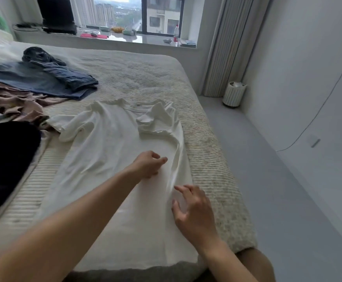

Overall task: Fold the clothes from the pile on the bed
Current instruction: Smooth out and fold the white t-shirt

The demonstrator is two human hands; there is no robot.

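A white T-shirt [113, 151] lies spread on the bed [145, 78], collar toward the window, its right sleeve bunched up and its right side creased into a ridge. My left hand [148, 164] hovers over the shirt's middle, fingers loosely curled, just left of that ridge. My right hand [194, 212] is lower, near the shirt's right edge, fingers spread above the cloth and holding nothing. At the left of the bed lies the pile: blue jeans [44, 78], a dark bundled garment [37, 54], a pinkish-brown garment [17, 102] and a black garment [5, 163].
The bed's right edge drops to a grey floor [267, 180]. A small ribbed white bin [234, 94] stands by the curtain. The window sill [125, 38] holds a black case, a bottle and small items. A green plush sits at top left.
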